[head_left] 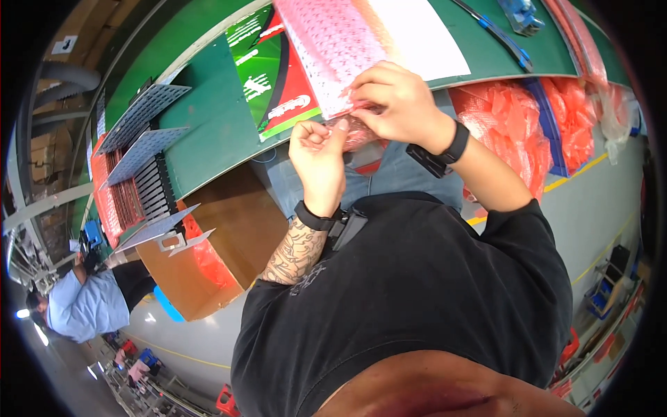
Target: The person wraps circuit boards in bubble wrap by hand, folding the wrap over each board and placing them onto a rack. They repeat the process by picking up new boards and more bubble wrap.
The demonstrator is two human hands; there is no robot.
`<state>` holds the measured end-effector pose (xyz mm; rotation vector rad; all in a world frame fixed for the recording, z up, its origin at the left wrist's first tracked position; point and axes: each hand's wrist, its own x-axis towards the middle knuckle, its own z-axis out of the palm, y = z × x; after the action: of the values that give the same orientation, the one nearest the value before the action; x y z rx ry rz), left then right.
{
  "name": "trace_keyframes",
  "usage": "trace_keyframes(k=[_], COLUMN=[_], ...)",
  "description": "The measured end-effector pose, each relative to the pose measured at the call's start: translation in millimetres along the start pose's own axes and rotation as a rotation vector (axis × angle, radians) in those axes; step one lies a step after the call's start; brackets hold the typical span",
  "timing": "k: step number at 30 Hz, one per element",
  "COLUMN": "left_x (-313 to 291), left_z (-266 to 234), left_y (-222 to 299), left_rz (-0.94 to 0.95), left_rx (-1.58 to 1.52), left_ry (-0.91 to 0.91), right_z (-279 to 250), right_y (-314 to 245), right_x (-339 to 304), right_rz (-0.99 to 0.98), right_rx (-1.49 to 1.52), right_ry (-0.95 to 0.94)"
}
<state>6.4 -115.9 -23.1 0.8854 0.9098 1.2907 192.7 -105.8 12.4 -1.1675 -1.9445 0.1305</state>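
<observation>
Where the bench (203, 144) meets its near edge, the pink wrap (333, 42) lies with its near end just at the rim, under the person's two hands. The right hand (403, 108) has thumb and fingertips brought together on that near end, clamped on the film. The left hand (318, 163) is curled, its thumb up against the wrap's near left corner; whether it pinches the film, one cannot tell. Crumpled clear film (359, 137) hangs beneath the fingers, past the edge.

Left of the wrap, a green and red card (274, 83) reaches the near edge; on the right, a white sheet (424, 42) lies partly beneath the wrap. Farther right, a blue tool (504, 43) slants toward the near edge. Grey panels (142, 153) stand toward the bench's left end, and a carton (201, 278) sits below. Red bags (497, 125) fill the space beneath the near edge, on the right.
</observation>
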Motion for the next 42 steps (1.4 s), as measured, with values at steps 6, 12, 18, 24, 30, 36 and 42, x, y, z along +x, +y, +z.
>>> trace_keyframes(k=[6,12,18,24,30,36,42], left_x=[-0.4,-15.7,-3.4,22.0,26.2,36.3,20.4], left_z=[-16.9,-42.5,14.2,51.2,43.9,65.6,69.5], left_y=[-19.1,2.9,33.5,7.6,22.6,-2.8,30.8], left_rz=[-0.146,-0.011,0.924,0.947,0.793,0.383,0.538], left_rx=[0.125,0.549,1.369,1.603,1.619,1.559,1.732], left_ry=[-0.142,-0.112,-0.405,-0.594,-0.459,-0.353,-0.443], right_z=[14.9,-34.6,-107.5,-14.0,136.3,184.3,245.8], right_y=[9.2,-36.2,-37.4,25.7,149.7,214.6,168.5], right_x=[-26.0,-164.2,-457.0,-604.5,-598.8,-671.2,-610.1], right_rz=[0.008,0.312,1.566,1.987,1.553,1.891,1.913], right_rx=[-0.133,0.173,-0.152,0.521,0.217,0.321,0.478], right_ry=[0.096,0.146,-0.243,-0.228,-0.580,-0.401,-0.379])
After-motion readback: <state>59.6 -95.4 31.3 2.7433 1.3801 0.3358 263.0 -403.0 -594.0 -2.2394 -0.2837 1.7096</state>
